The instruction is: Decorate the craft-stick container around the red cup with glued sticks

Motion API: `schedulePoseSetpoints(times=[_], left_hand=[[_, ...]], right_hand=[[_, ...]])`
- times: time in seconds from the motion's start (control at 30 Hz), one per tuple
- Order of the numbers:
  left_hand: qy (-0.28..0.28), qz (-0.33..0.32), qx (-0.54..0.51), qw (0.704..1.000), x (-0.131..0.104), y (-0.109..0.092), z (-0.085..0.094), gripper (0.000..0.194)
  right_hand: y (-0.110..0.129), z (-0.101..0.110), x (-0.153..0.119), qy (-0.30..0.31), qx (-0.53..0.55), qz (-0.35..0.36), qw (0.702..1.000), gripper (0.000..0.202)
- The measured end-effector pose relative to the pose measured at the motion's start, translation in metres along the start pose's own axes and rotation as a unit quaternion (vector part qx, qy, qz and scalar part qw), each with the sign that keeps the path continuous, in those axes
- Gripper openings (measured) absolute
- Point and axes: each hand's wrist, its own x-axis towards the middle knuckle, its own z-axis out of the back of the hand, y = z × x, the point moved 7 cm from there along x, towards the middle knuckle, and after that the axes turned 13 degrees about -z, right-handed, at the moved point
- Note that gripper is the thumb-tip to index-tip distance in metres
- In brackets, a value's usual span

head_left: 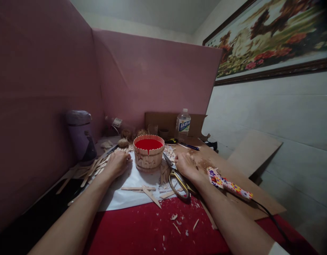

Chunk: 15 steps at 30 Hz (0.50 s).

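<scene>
The small wooden tub [148, 163], its wall faced with upright pale sticks and its inside red, stands upright near the middle of the frame, between the two hands and gripped by neither. The left hand [119, 162], left of centre, has its fingers loosely curled, the tips just beside the tub's left wall with a narrow strip of white sheet [114, 202] showing between; whether anything sits inside the curl I cannot tell. The right hand [185, 163], right of centre, is also bent inward at the fingers and lies farther from the tub; its grip is partly hidden, so I cannot tell if it holds something. In the gap between tub and right hand lie the gold-handled scissors [174, 172], blades toward the tub, handles toward the lower right; contact with the right hand is unclear. Loose wooden sticks [152, 197] lie below the tub at lower centre, some crossing. A flower-patterned glue gun [232, 187] rests on a brown board [261, 209] at lower right, beyond the right forearm.
</scene>
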Motion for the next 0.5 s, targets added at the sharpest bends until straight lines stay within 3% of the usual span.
schedulePoseSetpoints(times=[0.3, 0.5], left_hand=[[-0.012, -0.008, -0.003, 1.000, 0.004, 0.009, -0.013, 0.029], [-0.016, -0.006, -0.002, 1.000, 0.003, 0.003, -0.010, 0.029]], right_hand=[[-0.009, 0.025, 0.002, -0.106, 0.128, -0.069, 0.984, 0.019], [-0.009, 0.024, 0.001, -0.108, 0.276, -0.065, 0.953, 0.018]])
